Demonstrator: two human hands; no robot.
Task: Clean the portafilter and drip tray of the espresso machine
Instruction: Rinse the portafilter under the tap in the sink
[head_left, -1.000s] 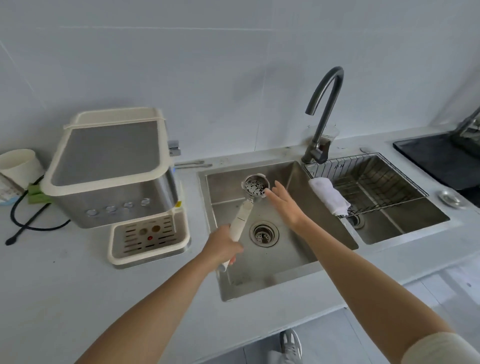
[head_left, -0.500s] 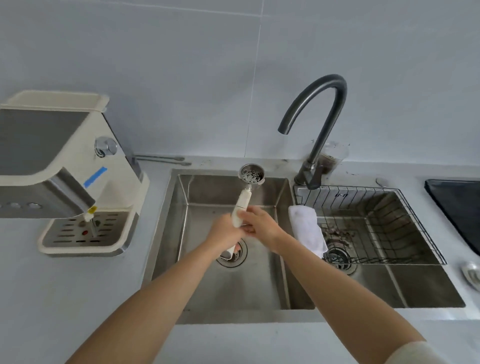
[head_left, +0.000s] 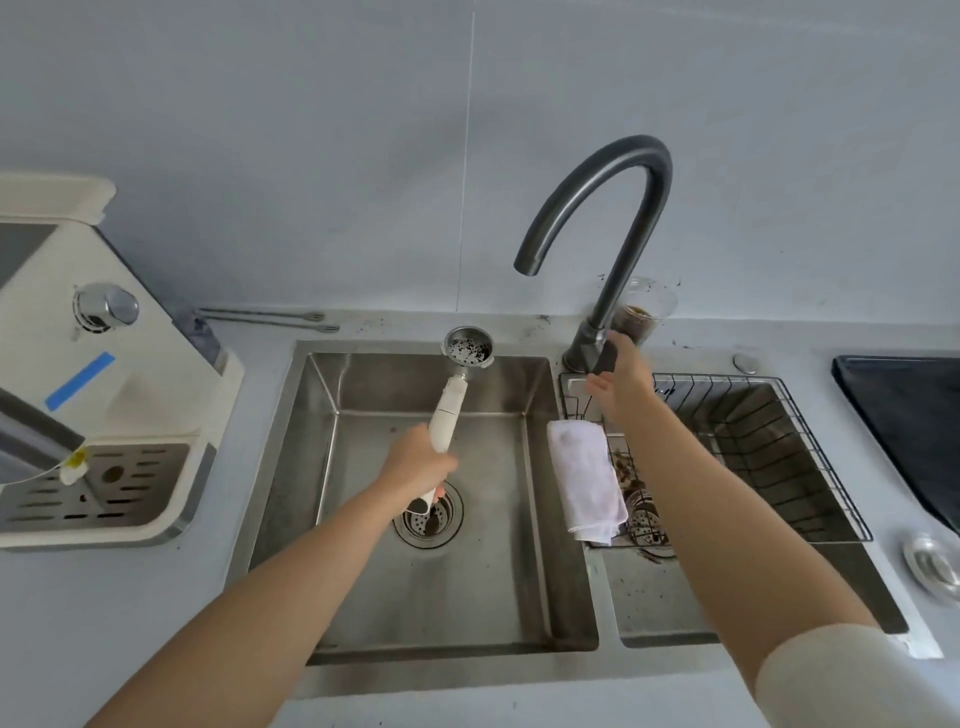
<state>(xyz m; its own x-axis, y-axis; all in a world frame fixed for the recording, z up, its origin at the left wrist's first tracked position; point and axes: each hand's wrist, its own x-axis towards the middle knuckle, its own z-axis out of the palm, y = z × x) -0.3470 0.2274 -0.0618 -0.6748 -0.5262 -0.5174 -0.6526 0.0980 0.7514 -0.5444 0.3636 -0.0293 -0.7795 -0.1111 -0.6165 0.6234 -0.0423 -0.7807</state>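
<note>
My left hand (head_left: 420, 464) grips the white handle of the portafilter (head_left: 448, 410) over the left sink basin (head_left: 363, 597). Its metal basket (head_left: 467, 347), speckled with dark coffee grounds, faces up near the basin's back wall, left of the spout. My right hand (head_left: 618, 387) is closed on the dark lever at the base of the faucet (head_left: 608, 234). No water runs from the spout. The espresso machine (head_left: 104, 374) stands on the counter at the left, with its cream drip tray (head_left: 114, 493) and slotted metal grate in place.
A white cloth (head_left: 584, 478) hangs over the divider between the basins. A wire rack (head_left: 769, 441) sits in the right basin above coffee grounds around its drain. A clear cup (head_left: 647, 312) with grounds stands behind the faucet. A dark cooktop (head_left: 904, 426) lies far right.
My right hand left the portafilter handle and moved up and right onto the faucet lever. My left hand keeps the portafilter over the left basin. The view has shifted closer to the sink.
</note>
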